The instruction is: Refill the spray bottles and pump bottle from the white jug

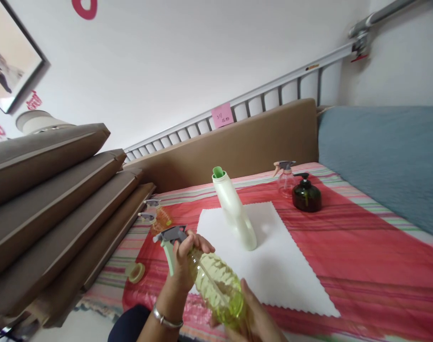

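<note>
A clear yellow-green spray bottle (216, 282) with a grey trigger head and pale green trigger is held tilted in front of me. My left hand (186, 254) is closed around its neck, just below the trigger head. The base rests in my right hand (256, 318), whose fingers are partly hidden by the bottle. Beyond them, a tall pale green-white plastic bottle (234, 213) stands on a white scalloped-edged sheet (291, 256). A green piece (218, 171) shows at its mouth.
Two orange-tinted spray bottles (162, 216) stand at the left, near a tape roll (136, 272). A pinkish clear spray bottle (285, 184) and a dark pump bottle (306, 195) stand back right. Stacked cushions (56, 209) rise at left; red cloth (366, 247) covers the surface.
</note>
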Action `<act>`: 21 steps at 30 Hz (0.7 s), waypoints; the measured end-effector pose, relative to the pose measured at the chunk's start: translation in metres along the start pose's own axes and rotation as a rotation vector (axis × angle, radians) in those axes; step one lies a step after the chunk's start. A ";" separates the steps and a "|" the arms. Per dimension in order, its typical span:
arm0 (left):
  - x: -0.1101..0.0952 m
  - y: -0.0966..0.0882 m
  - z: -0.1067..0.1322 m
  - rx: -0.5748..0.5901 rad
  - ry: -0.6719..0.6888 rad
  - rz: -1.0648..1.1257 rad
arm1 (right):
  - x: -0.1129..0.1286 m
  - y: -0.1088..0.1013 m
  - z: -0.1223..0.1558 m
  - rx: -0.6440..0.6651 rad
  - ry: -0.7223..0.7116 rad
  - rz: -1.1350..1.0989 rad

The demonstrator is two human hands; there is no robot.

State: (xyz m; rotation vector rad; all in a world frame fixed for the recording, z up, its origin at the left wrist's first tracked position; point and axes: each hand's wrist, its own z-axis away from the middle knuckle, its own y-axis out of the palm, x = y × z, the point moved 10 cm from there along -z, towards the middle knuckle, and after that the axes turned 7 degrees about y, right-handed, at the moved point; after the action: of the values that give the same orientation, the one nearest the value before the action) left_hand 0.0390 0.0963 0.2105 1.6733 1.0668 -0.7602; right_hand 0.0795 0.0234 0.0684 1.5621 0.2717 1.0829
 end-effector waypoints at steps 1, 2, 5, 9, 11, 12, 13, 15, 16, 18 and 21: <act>0.001 0.001 0.000 0.014 -0.008 0.009 | -0.008 0.003 0.000 0.019 0.091 -0.056; 0.001 0.001 0.000 0.016 -0.008 0.012 | -0.009 0.003 0.001 0.005 0.108 -0.091; 0.001 -0.003 -0.001 -0.003 0.015 -0.007 | 0.021 -0.009 0.009 -0.140 -0.188 -0.034; 0.011 0.006 0.000 0.086 -0.051 0.047 | 0.002 0.001 0.004 -0.007 -0.061 -0.071; 0.013 0.012 0.002 0.134 -0.075 0.079 | -0.014 0.011 0.002 0.096 0.061 -0.164; 0.012 0.014 0.002 0.151 -0.075 0.087 | -0.017 0.014 0.003 0.132 0.071 -0.179; 0.011 0.016 0.002 0.164 -0.075 0.091 | -0.017 0.018 0.004 0.165 0.060 -0.172; 0.009 0.020 0.002 0.187 -0.078 0.092 | -0.013 0.025 0.007 0.231 0.031 -0.114; 0.008 0.021 0.002 0.201 -0.076 0.090 | -0.008 0.027 0.009 0.252 0.014 -0.065; 0.007 0.023 0.004 0.236 -0.070 0.061 | 0.009 0.024 0.015 0.220 -0.039 0.107; 0.023 0.025 0.016 0.344 -0.127 -0.119 | 0.063 0.008 0.036 -0.098 -0.242 0.546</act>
State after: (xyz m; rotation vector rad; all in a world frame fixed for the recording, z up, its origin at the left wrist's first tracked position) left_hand 0.0708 0.0843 0.1956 1.8293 0.9931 -1.1650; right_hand 0.1375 0.0400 0.1090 1.7028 -0.3902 1.2785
